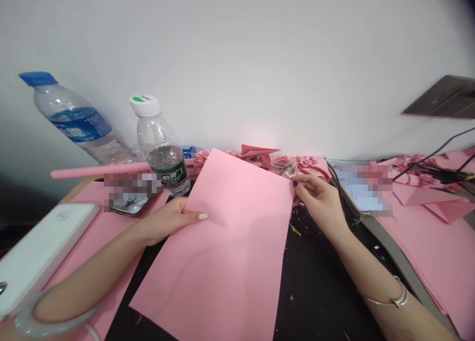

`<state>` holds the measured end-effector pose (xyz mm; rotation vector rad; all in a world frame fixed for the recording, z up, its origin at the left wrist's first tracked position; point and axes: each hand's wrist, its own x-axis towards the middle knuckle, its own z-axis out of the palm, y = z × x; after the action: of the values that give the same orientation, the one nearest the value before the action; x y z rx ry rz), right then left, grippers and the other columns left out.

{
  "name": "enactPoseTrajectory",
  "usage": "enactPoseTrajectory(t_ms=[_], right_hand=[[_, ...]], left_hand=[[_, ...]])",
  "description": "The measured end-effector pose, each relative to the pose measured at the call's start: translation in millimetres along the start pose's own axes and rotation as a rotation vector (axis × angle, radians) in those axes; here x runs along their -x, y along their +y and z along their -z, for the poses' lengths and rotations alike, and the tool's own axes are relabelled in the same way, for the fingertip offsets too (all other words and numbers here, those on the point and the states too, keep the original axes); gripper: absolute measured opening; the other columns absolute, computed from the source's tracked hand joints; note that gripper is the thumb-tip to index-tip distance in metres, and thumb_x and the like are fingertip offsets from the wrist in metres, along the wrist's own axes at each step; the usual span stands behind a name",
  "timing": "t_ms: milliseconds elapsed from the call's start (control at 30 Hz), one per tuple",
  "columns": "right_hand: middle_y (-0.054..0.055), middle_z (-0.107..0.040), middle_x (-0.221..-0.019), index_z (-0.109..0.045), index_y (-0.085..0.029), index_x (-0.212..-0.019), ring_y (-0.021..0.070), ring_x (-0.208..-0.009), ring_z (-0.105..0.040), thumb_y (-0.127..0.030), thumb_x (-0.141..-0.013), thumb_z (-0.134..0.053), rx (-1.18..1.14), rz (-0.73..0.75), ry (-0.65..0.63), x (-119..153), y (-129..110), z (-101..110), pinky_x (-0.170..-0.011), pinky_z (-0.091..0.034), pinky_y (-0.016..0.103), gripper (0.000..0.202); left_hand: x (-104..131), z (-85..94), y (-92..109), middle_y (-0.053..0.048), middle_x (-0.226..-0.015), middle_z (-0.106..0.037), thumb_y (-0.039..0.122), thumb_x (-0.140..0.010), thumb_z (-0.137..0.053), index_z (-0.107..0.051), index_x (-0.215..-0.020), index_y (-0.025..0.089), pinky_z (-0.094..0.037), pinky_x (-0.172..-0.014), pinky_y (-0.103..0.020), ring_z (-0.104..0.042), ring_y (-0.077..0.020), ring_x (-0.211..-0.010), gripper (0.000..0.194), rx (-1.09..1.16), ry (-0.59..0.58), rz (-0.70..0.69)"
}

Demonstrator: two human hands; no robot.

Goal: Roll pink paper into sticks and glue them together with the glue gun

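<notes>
A large sheet of pink paper (237,252) is held up in front of me, slightly tilted, above a black work surface (315,286). My left hand (170,221) grips its left edge, thumb on the front and the other fingers hidden behind. At the upper right corner, my right hand (319,202) pinches the sheet between thumb and fingers. Behind the paper lie pink paper flowers (306,161) and what looks like a pair of scissors with orange handles (315,171), partly hidden.
Two plastic bottles, one blue-capped (81,123) and one white-capped (163,153), stand at the left near a phone (135,200) and a white power bank (52,252). Another phone (359,192) and stacked pink paper (441,262) lie right. Dark cables (434,153) hang by the wall.
</notes>
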<state>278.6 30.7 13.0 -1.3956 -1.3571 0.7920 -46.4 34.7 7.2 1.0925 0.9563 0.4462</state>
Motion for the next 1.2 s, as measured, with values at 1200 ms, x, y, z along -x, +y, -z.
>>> enactPoseTrajectory(t_ms=[1200], right_hand=[[-0.003, -0.053, -0.046, -0.055, -0.021, -0.065, 0.0113, -0.037, -0.047, -0.038, -0.077, -0.065, -0.21, -0.078, -0.014, -1, 1, 0, -0.038, -0.042, 0.025, 0.024]], left_hand=[[4, -7.0, 5, -0.005, -0.099, -0.072, 0.035, -0.074, -0.067, -0.068, -0.096, 0.019, -0.054, -0.076, -0.033, -0.066, -0.0274, -0.09, 0.027, -0.008, 0.038, -0.008]])
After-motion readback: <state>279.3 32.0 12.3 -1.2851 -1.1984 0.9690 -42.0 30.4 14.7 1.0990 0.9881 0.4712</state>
